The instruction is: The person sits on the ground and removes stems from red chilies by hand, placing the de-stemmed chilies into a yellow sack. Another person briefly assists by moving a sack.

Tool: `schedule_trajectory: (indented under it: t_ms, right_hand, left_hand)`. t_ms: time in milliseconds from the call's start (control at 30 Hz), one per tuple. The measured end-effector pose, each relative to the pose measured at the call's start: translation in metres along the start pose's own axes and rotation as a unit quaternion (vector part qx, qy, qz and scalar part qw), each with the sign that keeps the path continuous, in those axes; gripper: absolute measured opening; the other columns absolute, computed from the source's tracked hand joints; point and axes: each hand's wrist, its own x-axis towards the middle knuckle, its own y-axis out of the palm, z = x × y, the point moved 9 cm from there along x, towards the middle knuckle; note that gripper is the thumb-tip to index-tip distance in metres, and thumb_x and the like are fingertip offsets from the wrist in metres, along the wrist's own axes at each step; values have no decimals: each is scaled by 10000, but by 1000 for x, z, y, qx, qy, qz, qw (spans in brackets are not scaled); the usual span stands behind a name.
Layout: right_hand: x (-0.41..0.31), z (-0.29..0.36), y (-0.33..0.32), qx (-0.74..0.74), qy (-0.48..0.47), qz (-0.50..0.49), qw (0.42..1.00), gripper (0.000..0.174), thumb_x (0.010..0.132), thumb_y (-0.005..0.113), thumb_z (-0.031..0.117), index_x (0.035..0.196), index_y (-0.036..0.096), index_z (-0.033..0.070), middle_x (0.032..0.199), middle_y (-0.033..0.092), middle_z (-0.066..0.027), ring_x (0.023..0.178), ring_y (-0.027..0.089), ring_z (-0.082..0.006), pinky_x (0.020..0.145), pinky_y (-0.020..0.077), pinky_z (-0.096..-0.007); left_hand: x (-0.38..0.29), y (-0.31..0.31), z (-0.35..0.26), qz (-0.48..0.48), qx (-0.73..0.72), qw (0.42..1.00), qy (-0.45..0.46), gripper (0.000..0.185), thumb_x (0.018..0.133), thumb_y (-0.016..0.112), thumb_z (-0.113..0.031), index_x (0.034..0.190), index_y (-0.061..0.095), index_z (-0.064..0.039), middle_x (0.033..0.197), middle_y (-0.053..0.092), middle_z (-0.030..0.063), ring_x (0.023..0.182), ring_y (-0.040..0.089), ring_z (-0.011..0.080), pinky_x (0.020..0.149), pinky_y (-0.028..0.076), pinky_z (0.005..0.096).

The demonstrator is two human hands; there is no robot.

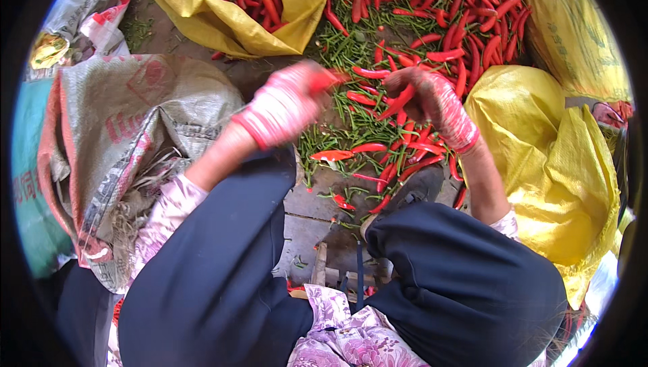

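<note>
My left hand, in a red-and-white knitted glove, is blurred by motion over the floor, with red chili pepper at its fingertips. To its right, my right hand, gloved alike with darkened fingers, holds a red chili pepper between thumb and fingers. Below and between both hands lie loose red chilies among many cut green stems. Beyond them spreads a large heap of red chilies. A yellow woven sack with its mouth rolled open holds more chilies, just beyond my left hand.
A grey woven sack lies at the left, beside a green sack. Crumpled yellow sacking is by my right forearm, and a filled yellow sack stands at the upper right. A dark shoe touches the near chilies.
</note>
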Motion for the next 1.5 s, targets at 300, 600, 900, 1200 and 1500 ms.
schedule_trajectory:
  t_ms: [300, 600, 900, 1200, 1500]
  right_hand:
    - [-20, 28, 78, -407, -405, -72, 816, 308, 882, 623, 123, 1157, 647, -13, 1060, 665, -210, 949, 635, -405, 822, 540, -490]
    - [-3, 45, 74, -356, -339, -172, 854, 224, 914, 617, 174, 1093, 690, 61, 980, 682, -158, 935, 671, -354, 790, 561, -469]
    - [93, -17, -21, -735, -13, 63, 675, 381, 917, 650, 423, 1049, 745, 78, 917, 745, -190, 910, 719, -374, 829, 558, -487]
    - [33, -24, -59, -714, -23, 42, 699, 293, 866, 695, 244, 1089, 689, 53, 924, 727, -195, 906, 700, -389, 831, 543, -508]
    - [20, -31, -49, -788, 1, -14, 615, 192, 899, 629, 154, 1061, 698, 76, 1019, 746, -142, 959, 719, -321, 840, 546, -466]
  left_hand:
    - [-7, 70, 7, 201, -515, 830, -69, 421, 921, 774, -324, 1171, 611, -26, 1095, 662, 50, 998, 657, 169, 894, 575, 366]
    - [-24, 89, 15, 240, -503, 824, -106, 343, 934, 753, -275, 1124, 582, -46, 780, 672, 40, 638, 635, 113, 568, 509, 279]
    - [9, 32, 104, -85, -558, 801, -198, 254, 943, 766, -252, 1088, 602, -124, 775, 537, -50, 585, 487, 80, 537, 453, 279]
    - [7, -8, 156, -228, -460, 844, -153, 219, 919, 764, -140, 1046, 611, -49, 778, 645, 53, 636, 636, 182, 600, 561, 342]
    - [3, -32, -38, -109, 165, 976, 95, 282, 901, 755, -74, 1124, 598, -2, 1031, 720, 10, 930, 660, 124, 839, 540, 298]
